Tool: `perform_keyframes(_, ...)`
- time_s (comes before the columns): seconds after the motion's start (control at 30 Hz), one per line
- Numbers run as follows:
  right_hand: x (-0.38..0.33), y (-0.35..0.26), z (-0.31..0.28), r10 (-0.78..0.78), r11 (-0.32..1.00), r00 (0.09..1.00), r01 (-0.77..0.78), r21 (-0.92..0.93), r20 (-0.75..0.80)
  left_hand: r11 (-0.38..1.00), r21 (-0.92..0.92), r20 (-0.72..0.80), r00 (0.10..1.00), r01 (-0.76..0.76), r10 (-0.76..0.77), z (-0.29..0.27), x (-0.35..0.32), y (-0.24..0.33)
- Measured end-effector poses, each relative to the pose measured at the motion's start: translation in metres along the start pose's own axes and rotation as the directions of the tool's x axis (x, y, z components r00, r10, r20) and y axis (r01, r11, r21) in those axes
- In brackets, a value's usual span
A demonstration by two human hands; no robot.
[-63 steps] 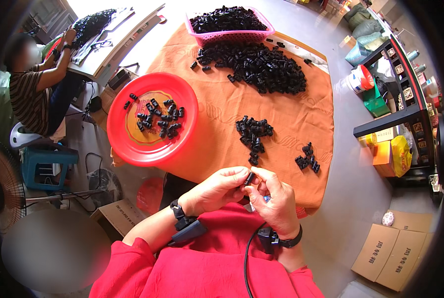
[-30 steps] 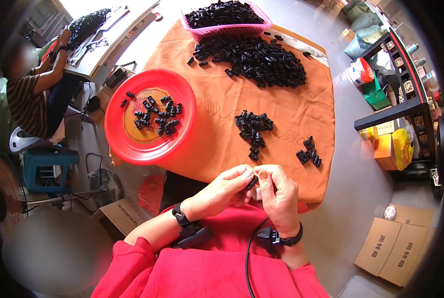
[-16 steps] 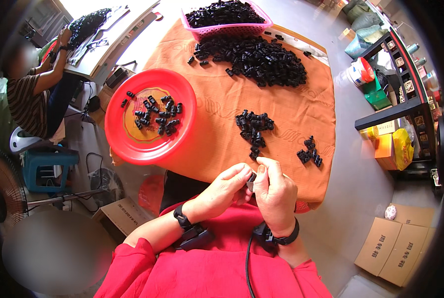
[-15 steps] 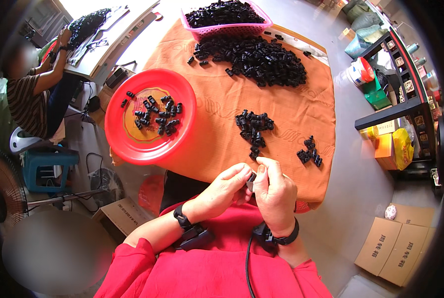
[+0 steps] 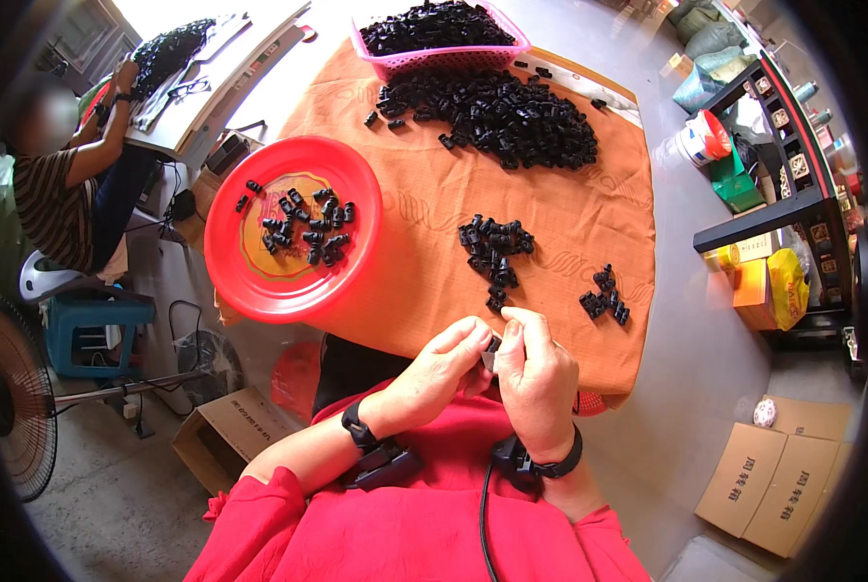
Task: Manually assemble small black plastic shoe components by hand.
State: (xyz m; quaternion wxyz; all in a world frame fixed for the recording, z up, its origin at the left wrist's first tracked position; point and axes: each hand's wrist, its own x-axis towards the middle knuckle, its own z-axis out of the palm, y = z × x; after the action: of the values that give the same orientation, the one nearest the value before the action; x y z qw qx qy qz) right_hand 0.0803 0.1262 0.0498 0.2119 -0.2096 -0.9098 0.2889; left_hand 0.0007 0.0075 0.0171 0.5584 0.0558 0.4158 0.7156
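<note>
Far left of the frame: one fan (image 5: 12,398); above it, seated, one co-worker in a striped top (image 5: 50,209)
Left of centre: red round tray (image 5: 227,262), loose black fittings (image 5: 332,221) lying on it
Centre, lower: left hand (image 5: 432,371), dark wrist strap, grip pinching one small black fitting (image 5: 493,344) just beyond the near edge of the orange-clothed counter (image 5: 414,276)
Upper centre: pink basket (image 5: 443,62), filled with like fittings; large heap (image 5: 511,126) directly below it
Mid-centre: cluster of fittings (image 5: 497,247)
Right of centre: right hand (image 5: 542,376), grip closed on the same fitting, contact partly hidden; smaller group (image 5: 605,301) above right
Lower right: cardboard carton (image 5: 773,485) on the floor (image 5: 647,456)
</note>
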Motion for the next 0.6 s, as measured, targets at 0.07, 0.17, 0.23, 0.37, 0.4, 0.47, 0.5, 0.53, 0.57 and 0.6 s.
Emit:
perform_keyframes(0.07,0.0004,-0.001,-0.0004,0.021,0.999,1.0,-0.021,0.027,0.003,1.0,0.003,-0.008,1.0,-0.003,0.003,0.0001,0.0003,-0.0011)
perform_keyframes(0.17,0.0008,-0.0024,-0.0012,0.033,0.998,0.999,-0.034,0.044,0.008,1.0,-0.017,-0.002,1.0,-0.015,0.015,-0.0002,0.0012,-0.0025)
perform_keyframes(0.23,0.0005,-0.0017,-0.0007,0.045,0.998,0.999,-0.046,0.049,0.013,0.999,-0.039,0.015,1.0,-0.004,0.005,0.0013,0.0001,-0.0002)
perform_keyframes(0.37,0.0,-0.0023,-0.0011,0.066,0.997,0.997,-0.067,0.046,0.027,0.997,-0.071,0.027,1.0,-0.001,0.003,0.0,0.0003,-0.0022)
perform_keyframes(0.4,0.0,-0.0025,-0.0013,0.067,0.997,0.997,-0.068,0.046,0.027,0.998,-0.06,0.032,0.999,-0.002,0.004,-0.0008,0.0001,-0.0023)
perform_keyframes(0.47,0.0003,-0.003,-0.0014,0.066,0.997,0.997,-0.067,0.045,0.027,0.999,-0.05,0.035,0.999,-0.004,0.005,-0.0015,0.0002,-0.0027)
perform_keyframes(0.5,0.0003,-0.0032,-0.0014,0.065,0.997,0.997,-0.067,0.045,0.027,0.999,-0.054,0.03,1.0,-0.003,0.004,-0.0013,0.0005,-0.003)
perform_keyframes(0.53,0.0004,-0.0035,-0.0015,0.067,0.997,0.997,-0.068,0.038,0.031,0.998,-0.057,0.027,1.0,-0.001,0.003,-0.001,0.0009,-0.0033)
perform_keyframes(0.57,0.0005,-0.0037,-0.0017,0.068,0.997,0.997,-0.07,0.031,0.035,0.998,-0.058,0.027,1.0,-0.001,0.003,-0.0008,0.0014,-0.0041)
perform_keyframes(0.6,0.0008,-0.004,-0.002,0.068,0.997,0.997,-0.07,0.031,0.036,0.998,-0.064,0.013,1.0,-0.006,0.007,-0.0006,0.0019,-0.0052)
